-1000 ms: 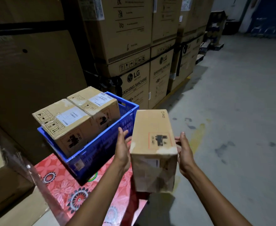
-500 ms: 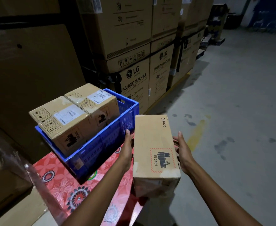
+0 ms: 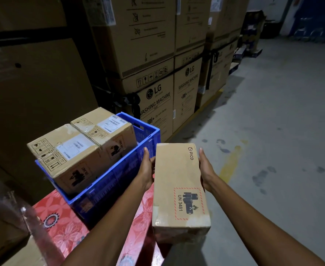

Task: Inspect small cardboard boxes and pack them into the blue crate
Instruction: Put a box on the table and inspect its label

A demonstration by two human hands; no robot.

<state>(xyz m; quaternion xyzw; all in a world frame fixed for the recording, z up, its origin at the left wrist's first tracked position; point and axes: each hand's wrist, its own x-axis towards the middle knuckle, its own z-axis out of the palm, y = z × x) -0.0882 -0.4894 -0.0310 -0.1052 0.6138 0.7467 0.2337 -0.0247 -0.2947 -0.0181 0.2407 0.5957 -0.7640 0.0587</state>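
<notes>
With left hand (image 3: pixel 147 167) and right hand (image 3: pixel 205 169) flat, fingers straight, pressing the long sides of the PICO box (image 3: pixel 179 185). Carried in the air, UN 3481 mark upward, just right of the blue crate (image 3: pixel 110 181), above the edge of the red floral cloth (image 3: pixel 62 217). In the crate, two labelled cardboard boxes (image 3: pixel 67 156) side by side, rising past the rim. Behind, stacked LG washing machine cartons (image 3: pixel 156 104); rightward, grey floor (image 3: pixel 273 131).
</notes>
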